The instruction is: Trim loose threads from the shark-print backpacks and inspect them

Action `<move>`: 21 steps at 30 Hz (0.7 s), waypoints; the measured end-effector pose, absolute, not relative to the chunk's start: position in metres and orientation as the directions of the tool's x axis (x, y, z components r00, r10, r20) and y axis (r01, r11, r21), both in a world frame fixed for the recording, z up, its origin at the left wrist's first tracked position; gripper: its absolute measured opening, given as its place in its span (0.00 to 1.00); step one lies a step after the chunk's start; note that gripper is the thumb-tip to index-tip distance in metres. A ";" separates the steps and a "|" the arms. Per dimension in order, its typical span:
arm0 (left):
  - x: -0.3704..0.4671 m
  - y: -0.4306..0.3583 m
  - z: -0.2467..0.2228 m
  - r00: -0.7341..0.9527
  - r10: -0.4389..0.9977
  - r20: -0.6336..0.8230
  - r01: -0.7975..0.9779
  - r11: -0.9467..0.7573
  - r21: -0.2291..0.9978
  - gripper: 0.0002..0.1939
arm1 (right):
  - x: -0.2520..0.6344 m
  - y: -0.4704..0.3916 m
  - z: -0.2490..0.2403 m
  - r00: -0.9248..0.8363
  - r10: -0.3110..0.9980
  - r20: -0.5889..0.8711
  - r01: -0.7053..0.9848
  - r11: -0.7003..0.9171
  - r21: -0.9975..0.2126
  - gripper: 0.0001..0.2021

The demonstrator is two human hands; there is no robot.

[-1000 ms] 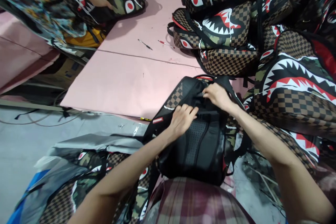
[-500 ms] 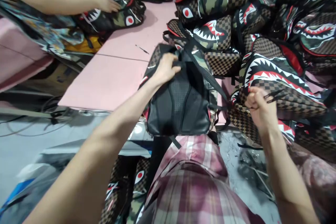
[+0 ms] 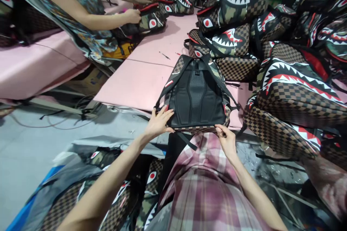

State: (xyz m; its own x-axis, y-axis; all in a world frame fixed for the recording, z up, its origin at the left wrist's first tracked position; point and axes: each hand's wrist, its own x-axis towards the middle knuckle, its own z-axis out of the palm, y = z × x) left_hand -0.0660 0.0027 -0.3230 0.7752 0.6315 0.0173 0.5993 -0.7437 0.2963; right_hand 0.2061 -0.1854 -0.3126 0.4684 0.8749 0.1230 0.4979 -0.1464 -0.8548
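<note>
A black-backed backpack (image 3: pixel 197 97) lies on the pink table (image 3: pixel 135 83), its padded back and straps facing up and its checkered base toward me. My left hand (image 3: pixel 159 122) rests on its lower left corner with the fingers spread. At the lower right edge, my right hand (image 3: pixel 226 138) has its thumb and fingers closed on the backpack's bottom rim. A small dark item shows between the right fingers, too small to name.
Shark-mouth backpacks (image 3: pixel 300 86) are piled on the right. Across the table a person's hands (image 3: pixel 132 16) hold another backpack (image 3: pixel 151 21). A pen (image 3: pixel 164 55) lies on the table. More bags (image 3: pixel 121 202) sit below at the left.
My left hand has moved from the top of the backpack to its lower left corner. My right hand has come in from the right to its bottom edge. The view has shifted left.
</note>
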 end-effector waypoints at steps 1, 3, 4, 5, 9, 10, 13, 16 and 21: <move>-0.067 0.004 -0.324 0.795 0.607 0.002 0.587 -0.769 0.255 0.40 | 0.206 -0.186 -0.312 0.470 0.869 0.152 0.568 -0.166 -0.806 0.14; -0.068 0.006 -0.327 0.823 0.568 -0.007 0.557 -0.805 0.203 0.48 | 0.208 -0.191 -0.312 0.450 0.872 0.192 0.696 -0.208 -0.687 0.16; -0.068 0.006 -0.329 0.833 0.553 0.006 0.542 -0.818 0.193 0.50 | 0.208 -0.193 -0.313 0.438 0.875 0.206 0.747 -0.227 -0.625 0.17; -0.068 0.004 -0.332 0.836 0.547 0.033 0.532 -0.825 0.192 0.49 | 0.208 -0.195 -0.314 0.432 0.875 0.218 0.786 -0.247 -0.566 0.18; -0.055 -0.013 -0.347 0.803 0.556 0.215 0.501 -0.824 0.264 0.29 | 0.187 -0.187 -0.318 0.405 0.889 0.214 0.884 -0.320 -0.340 0.19; -0.048 -0.020 -0.351 0.794 0.554 0.251 0.485 -0.826 0.288 0.26 | 0.179 -0.183 -0.318 0.388 0.901 0.195 0.897 -0.321 -0.305 0.20; -0.025 -0.047 -0.357 0.780 0.533 0.328 0.431 -0.837 0.337 0.24 | 0.150 -0.177 -0.318 0.330 0.934 0.135 0.916 -0.283 -0.284 0.18; -0.007 -0.072 -0.358 0.755 0.519 0.400 0.382 -0.845 0.375 0.23 | 0.125 -0.180 -0.319 0.301 0.949 0.092 0.910 -0.257 -0.326 0.17; 0.000 -0.087 -0.359 0.709 0.530 0.465 0.352 -0.838 0.417 0.22 | 0.109 -0.185 -0.323 0.341 0.937 0.076 0.877 -0.288 -0.385 0.08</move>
